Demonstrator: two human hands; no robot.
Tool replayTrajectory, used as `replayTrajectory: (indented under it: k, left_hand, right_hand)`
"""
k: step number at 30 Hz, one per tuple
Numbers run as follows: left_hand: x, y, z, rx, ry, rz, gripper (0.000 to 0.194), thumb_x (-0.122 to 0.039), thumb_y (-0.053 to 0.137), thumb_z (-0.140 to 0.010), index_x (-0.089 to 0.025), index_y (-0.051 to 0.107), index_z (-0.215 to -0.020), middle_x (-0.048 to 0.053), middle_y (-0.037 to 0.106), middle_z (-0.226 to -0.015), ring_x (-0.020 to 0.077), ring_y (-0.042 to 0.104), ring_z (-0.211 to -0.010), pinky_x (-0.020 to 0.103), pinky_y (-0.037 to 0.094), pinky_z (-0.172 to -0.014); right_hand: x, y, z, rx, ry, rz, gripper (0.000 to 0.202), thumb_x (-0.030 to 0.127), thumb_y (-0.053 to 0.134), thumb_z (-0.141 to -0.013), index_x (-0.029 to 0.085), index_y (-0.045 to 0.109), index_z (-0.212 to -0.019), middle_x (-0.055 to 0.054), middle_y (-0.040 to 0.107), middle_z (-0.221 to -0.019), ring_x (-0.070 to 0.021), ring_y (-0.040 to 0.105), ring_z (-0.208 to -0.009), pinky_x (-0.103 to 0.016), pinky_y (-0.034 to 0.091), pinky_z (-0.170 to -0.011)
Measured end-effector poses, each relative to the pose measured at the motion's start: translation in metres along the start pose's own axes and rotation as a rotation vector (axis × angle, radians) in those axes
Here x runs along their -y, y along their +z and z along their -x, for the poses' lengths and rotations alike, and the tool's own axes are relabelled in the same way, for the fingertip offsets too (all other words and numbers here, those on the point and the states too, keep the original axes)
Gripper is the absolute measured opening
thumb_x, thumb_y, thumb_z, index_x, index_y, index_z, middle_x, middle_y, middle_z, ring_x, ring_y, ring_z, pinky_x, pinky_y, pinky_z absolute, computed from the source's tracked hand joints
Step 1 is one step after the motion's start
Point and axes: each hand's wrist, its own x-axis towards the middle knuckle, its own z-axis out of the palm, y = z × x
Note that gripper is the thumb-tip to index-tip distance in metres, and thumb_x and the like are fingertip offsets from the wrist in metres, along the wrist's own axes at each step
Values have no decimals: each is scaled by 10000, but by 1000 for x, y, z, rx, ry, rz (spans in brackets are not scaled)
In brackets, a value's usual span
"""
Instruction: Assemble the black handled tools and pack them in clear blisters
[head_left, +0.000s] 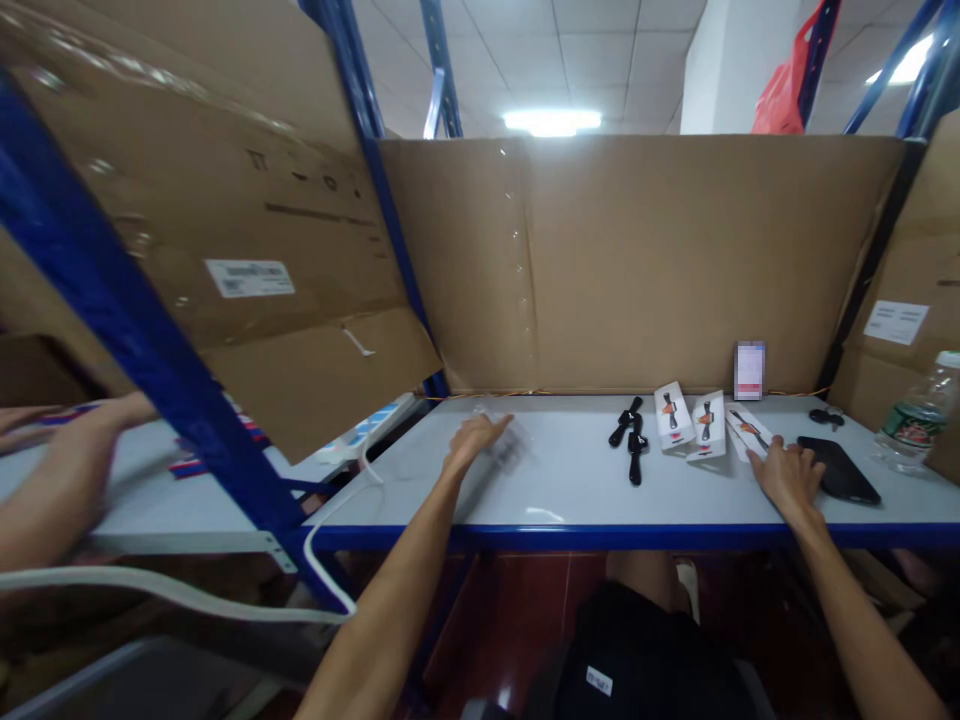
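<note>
On the left half of the table, my left hand reaches over a clear plastic package, its thumb stretched out; the plastic is see-through and blurred. My right hand rests at the right, fingers spread, touching the lower end of a white printed card. Two more printed cards with a picture of a black tool stand folded beside it. Left of those cards lie several small black plastic tools, overlapping one another. A dark flat phone-like slab sits just right of my right hand.
A lit phone leans on the cardboard back wall. Dark keys or a similar small thing and a plastic bottle stand right. A blue post and white cable are left, beyond them another person's arm.
</note>
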Motion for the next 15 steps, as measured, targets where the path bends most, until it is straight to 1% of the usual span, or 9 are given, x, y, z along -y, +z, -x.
replayTrajectory:
  k: [2, 4, 6, 7, 9, 10, 11, 13, 15]
  left_hand:
    - [-6, 7, -5, -68, -70, -191, 432, -470, 845, -571, -223, 492, -603, 266, 706, -1058, 490, 489, -1300, 538, 414, -949]
    - [-13, 13, -7, -43, -49, -338, 384, -427, 861, -560, -202, 567, -663, 282, 693, -1119, 508, 532, -1244, 552, 413, -950]
    - [-19, 20, -6, -14, 16, -466, 377, -388, 842, -600, -174, 650, -844, 283, 682, -1166, 484, 576, -1201, 529, 428, -951]
    - [-20, 23, -4, -25, 38, -535, 443, -377, 823, -633, -157, 660, -981, 283, 673, -1190, 463, 590, -1195, 511, 435, -956]
    - [-19, 30, 2, -85, 47, -664, 636, -385, 777, -703, -110, 579, -1241, 296, 637, -1254, 429, 591, -1208, 478, 445, -967]
    - [-17, 33, 4, -118, 42, -715, 716, -410, 757, -731, -81, 520, -1321, 309, 609, -1291, 425, 577, -1227, 471, 449, -971]
    - [-15, 35, 7, -146, 36, -752, 772, -448, 739, -750, -54, 480, -1361, 322, 578, -1325, 432, 555, -1249, 471, 452, -973]
    - [-7, 38, 11, -181, 48, -772, 817, -542, 699, -774, -28, 468, -1366, 325, 546, -1360, 450, 515, -1280, 478, 459, -971]
    - [0, 39, 15, -205, 88, -742, 794, -605, 651, -795, -36, 501, -1327, 308, 568, -1334, 449, 515, -1274, 474, 469, -959]
  right_hand:
    - [1, -4, 1, -65, -9, -37, 474, 424, 449, -987, 50, 625, -1219, -262, 619, -1154, -405, 518, -1112, -480, 366, -869]
    - [0, -8, 2, -157, -9, -103, 446, 399, 440, -992, 73, 628, -1230, -246, 606, -1210, -385, 500, -1135, -465, 357, -881]
    - [1, -15, 4, -252, -2, -186, 407, 374, 442, -986, 101, 642, -1212, -220, 613, -1224, -363, 494, -1142, -448, 354, -890]
    - [3, -20, 6, -294, 0, -228, 384, 356, 445, -981, 109, 652, -1189, -206, 624, -1212, -352, 500, -1139, -436, 357, -892]
    - [11, -32, 15, -333, -34, -307, 337, 303, 438, -972, 116, 664, -1137, -180, 654, -1163, -321, 530, -1119, -396, 374, -883]
    - [19, -39, 23, -312, -69, -339, 316, 274, 431, -968, 121, 668, -1111, -167, 672, -1128, -300, 557, -1094, -369, 387, -868]
    - [30, -47, 33, -256, -122, -367, 301, 250, 420, -968, 129, 668, -1090, -154, 689, -1092, -275, 589, -1060, -341, 398, -844]
    - [59, -61, 56, -19, -204, -375, 277, 259, 420, -980, 176, 681, -1024, -113, 727, -973, -239, 654, -913, -309, 411, -755]
    - [93, -72, 79, 181, -287, -352, 282, 338, 449, -995, 194, 686, -1047, -111, 742, -929, -234, 688, -864, -298, 423, -726]
